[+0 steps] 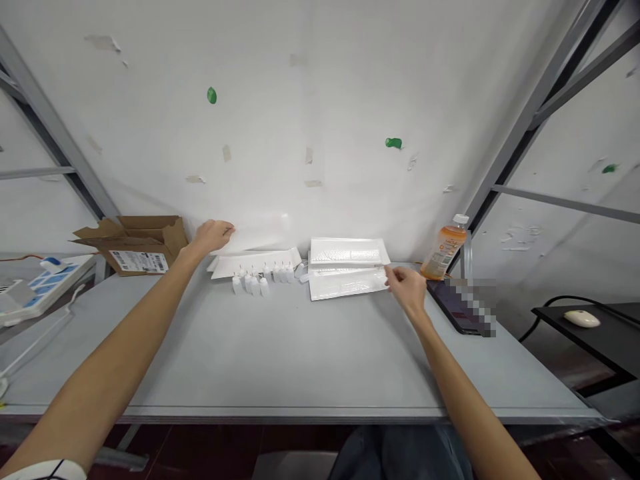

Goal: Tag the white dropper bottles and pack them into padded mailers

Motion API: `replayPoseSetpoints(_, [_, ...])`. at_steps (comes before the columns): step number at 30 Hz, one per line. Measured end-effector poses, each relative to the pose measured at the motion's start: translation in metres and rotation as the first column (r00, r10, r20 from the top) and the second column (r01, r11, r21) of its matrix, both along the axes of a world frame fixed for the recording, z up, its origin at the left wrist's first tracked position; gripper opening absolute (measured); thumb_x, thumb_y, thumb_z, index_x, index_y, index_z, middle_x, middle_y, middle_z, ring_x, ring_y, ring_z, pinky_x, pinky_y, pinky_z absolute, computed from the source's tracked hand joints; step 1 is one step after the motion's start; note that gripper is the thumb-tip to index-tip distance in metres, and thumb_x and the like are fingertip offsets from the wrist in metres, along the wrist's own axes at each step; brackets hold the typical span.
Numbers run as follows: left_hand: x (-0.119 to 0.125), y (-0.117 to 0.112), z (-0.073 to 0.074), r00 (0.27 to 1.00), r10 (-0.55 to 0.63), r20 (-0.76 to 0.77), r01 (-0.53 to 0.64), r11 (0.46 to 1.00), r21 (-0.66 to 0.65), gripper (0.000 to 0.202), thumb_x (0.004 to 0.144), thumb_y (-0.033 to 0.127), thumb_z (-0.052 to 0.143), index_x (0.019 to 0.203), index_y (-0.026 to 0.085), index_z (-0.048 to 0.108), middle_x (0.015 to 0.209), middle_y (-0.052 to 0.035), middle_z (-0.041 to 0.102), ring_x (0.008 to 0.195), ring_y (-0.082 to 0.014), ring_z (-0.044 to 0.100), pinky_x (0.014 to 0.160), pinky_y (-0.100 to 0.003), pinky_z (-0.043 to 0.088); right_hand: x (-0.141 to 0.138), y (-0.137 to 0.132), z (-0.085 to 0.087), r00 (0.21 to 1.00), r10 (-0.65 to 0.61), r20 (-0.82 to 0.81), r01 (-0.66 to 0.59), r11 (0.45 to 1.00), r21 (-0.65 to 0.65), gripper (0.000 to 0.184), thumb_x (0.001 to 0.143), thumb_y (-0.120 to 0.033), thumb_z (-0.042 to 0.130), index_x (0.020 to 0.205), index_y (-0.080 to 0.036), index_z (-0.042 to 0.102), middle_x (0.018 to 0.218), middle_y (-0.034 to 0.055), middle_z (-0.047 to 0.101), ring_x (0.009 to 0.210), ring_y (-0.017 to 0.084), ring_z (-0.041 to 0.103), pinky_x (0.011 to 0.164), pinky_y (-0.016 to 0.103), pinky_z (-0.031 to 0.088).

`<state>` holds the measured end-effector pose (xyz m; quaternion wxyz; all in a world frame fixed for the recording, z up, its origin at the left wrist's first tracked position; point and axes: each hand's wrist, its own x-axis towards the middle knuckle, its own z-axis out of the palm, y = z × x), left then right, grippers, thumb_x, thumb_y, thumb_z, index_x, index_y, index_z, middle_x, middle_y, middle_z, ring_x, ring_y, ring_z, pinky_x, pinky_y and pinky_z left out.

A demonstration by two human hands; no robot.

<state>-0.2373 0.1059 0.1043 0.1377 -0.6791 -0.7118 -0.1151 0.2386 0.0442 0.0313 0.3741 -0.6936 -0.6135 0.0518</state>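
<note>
My left hand (pixel 214 235) is closed in a pinch at the back left, at the edge of a thin, whitish, see-through sheet (pixel 263 230) that barely stands out from the wall. Below it lie flat white envelopes (pixel 253 262). In front of these stand several small white dropper bottles (pixel 256 287) with thin pointed tips. My right hand (pixel 407 288) pinches the right end of a white bubble mailer (pixel 345 284), which rests on the table. Just behind that one lies another white bubble mailer (pixel 347 252).
An opened cardboard box (pixel 137 260) stands at the back left, near a white power strip (pixel 47 290). On the right are an orange drink bottle (pixel 444 250) and a dark phone (pixel 457 307). A white mouse (pixel 581 319) sits on a black shelf (pixel 607 343). Metal frame posts flank the grey table (pixel 280 360).
</note>
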Motion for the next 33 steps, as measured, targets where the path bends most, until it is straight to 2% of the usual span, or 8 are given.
replayPoseSetpoints(3, [0.013,-0.016,0.028,0.999,0.048,-0.003,-0.047,0.989,0.143,0.048,0.091,0.037,0.030,0.115,0.016,0.065,0.106,-0.0113,0.069,0.100,-0.0289,0.059,0.081,-0.035,0.041,-0.042,0.008,0.007,0.946,0.266,0.184,-0.278,0.959,0.045,0.020,0.087,-0.028,0.050,0.089,-0.020,0.069,0.092,0.0047,0.072,0.087,0.019,0.064,0.075,0.026,0.044])
replayPoseSetpoints(6, [0.032,-0.046,0.045,1.000,-0.006,0.002,0.004,0.924,0.383,0.041,0.091,0.037,0.036,0.107,0.019,0.068,0.102,-0.0087,0.071,0.093,-0.0260,0.062,0.075,-0.033,0.041,-0.090,0.021,0.010,0.780,0.483,0.399,-0.514,0.857,-0.031,0.022,0.084,-0.023,0.056,0.103,-0.021,0.068,0.111,0.0050,0.068,0.105,0.022,0.058,0.076,0.028,0.044])
replayPoseSetpoints(11, [0.063,-0.114,0.045,0.977,-0.180,-0.113,0.212,0.813,0.542,0.030,0.092,0.032,0.041,0.096,0.023,0.070,0.097,-0.0027,0.073,0.087,-0.0216,0.066,0.065,-0.028,0.041,-0.140,0.039,-0.002,0.576,0.603,0.552,-0.574,0.779,-0.253,0.034,0.080,-0.022,0.061,0.114,-0.023,0.064,0.118,0.0062,0.064,0.104,0.025,0.056,0.071,0.029,0.044])
replayPoseSetpoints(16, [0.079,-0.169,0.023,0.874,-0.365,-0.320,0.485,0.649,0.586,0.017,0.087,0.019,0.052,0.094,0.023,0.067,0.093,-0.0003,0.074,0.085,-0.0187,0.068,0.064,-0.026,0.046,-0.149,0.042,-0.014,0.590,0.561,0.580,-0.554,0.805,-0.215,0.026,0.085,-0.019,0.054,0.109,-0.020,0.065,0.105,0.0106,0.067,0.104,0.028,0.053,0.080,0.035,0.040])
replayPoseSetpoints(21, [0.093,-0.193,-0.015,0.765,-0.486,-0.422,0.643,0.550,0.532,0.022,0.082,0.009,0.055,0.100,0.019,0.064,0.091,-0.0034,0.073,0.084,-0.0184,0.068,0.074,-0.028,0.051,-0.144,0.043,-0.018,0.586,0.564,0.582,-0.582,0.793,-0.182,0.018,0.085,-0.018,0.055,0.099,-0.018,0.067,0.100,0.0111,0.067,0.101,0.026,0.054,0.084,0.035,0.038])
replayPoseSetpoints(24, [0.098,-0.201,-0.045,0.735,-0.543,-0.405,0.677,0.572,0.463,0.023,0.083,0.006,0.053,0.100,0.017,0.063,0.093,-0.0052,0.072,0.086,-0.0182,0.067,0.077,-0.029,0.052,-0.137,0.043,-0.021,0.606,0.563,0.562,-0.592,0.791,-0.153,0.017,0.088,-0.023,0.055,0.100,-0.018,0.066,0.100,0.0098,0.067,0.102,0.024,0.054,0.083,0.032,0.040])
replayPoseSetpoints(28, [0.101,-0.211,-0.079,0.693,-0.633,-0.345,0.721,0.617,0.316,0.018,0.085,0.009,0.049,0.094,0.015,0.063,0.089,-0.0077,0.070,0.086,-0.0199,0.066,0.075,-0.031,0.052,-0.118,0.038,-0.020,0.744,0.561,0.364,-0.611,0.791,0.029,0.018,0.089,-0.025,0.052,0.099,-0.017,0.064,0.102,0.0101,0.067,0.100,0.023,0.056,0.083,0.032,0.043])
replayPoseSetpoints(33, [0.113,-0.208,-0.091,0.716,-0.685,-0.132,0.697,0.694,0.178,0.030,0.083,0.045,0.058,0.081,0.015,0.063,0.085,-0.0094,0.068,0.084,-0.0236,0.064,0.073,-0.036,0.052,-0.075,0.020,-0.006,0.770,0.638,0.011,-0.631,0.760,0.155,0.022,0.087,-0.034,0.051,0.095,-0.018,0.064,0.085,0.0059,0.067,0.077,0.019,0.061,0.066,0.030,0.047])
